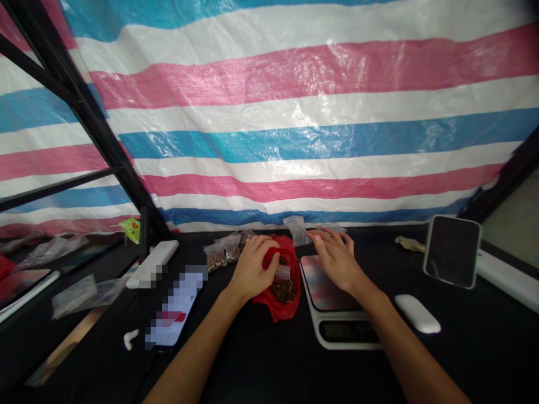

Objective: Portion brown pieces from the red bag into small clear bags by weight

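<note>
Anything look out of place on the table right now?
A small white piece, too small to identify, lies alone on the black table, left of the phone, away from the red plastic bag.

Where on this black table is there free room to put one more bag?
Free: the black tabletop right of the white oblong case, below the dark tablet; also in front of the red bag, between the left forearm and the kitchen scale. Crowded: the back centre, around the left hand, right hand and small zip bags.
</note>
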`<state>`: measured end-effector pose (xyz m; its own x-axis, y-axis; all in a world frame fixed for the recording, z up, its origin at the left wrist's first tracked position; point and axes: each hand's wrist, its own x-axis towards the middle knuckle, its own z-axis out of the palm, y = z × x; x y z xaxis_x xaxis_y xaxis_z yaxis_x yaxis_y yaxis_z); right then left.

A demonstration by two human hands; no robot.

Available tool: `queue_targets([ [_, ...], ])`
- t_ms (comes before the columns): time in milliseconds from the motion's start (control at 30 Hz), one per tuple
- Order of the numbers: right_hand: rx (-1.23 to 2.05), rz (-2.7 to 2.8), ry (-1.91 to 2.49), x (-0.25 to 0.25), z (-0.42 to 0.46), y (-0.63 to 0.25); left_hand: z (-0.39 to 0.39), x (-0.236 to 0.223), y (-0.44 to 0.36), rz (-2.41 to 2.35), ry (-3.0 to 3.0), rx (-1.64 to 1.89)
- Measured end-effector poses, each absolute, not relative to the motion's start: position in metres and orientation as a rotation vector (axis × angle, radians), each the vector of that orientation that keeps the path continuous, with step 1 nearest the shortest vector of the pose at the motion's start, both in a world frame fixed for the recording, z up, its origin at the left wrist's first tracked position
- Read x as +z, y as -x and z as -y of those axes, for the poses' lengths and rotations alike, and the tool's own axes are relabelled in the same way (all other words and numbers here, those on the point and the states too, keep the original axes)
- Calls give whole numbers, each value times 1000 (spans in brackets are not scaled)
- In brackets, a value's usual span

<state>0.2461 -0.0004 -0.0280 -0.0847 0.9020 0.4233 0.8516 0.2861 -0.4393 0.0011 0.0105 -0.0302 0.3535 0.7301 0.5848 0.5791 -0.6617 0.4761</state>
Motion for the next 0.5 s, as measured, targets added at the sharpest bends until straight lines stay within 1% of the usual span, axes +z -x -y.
queue_targets([
  [133,189,2021,1343,-16,10,-231,-16,-37,-10,-1151,-1934,1327],
  [300,343,2072,1166,-10,26,-213,-27,-41,-15,-915,-1319,1332],
  [433,524,2049,1017,-3,33,-205,-26,-37,-16,-792,-1208,1295],
  [500,555,1943,987,1,30,-204,-26,-34,-15,-784,-1201,1323],
])
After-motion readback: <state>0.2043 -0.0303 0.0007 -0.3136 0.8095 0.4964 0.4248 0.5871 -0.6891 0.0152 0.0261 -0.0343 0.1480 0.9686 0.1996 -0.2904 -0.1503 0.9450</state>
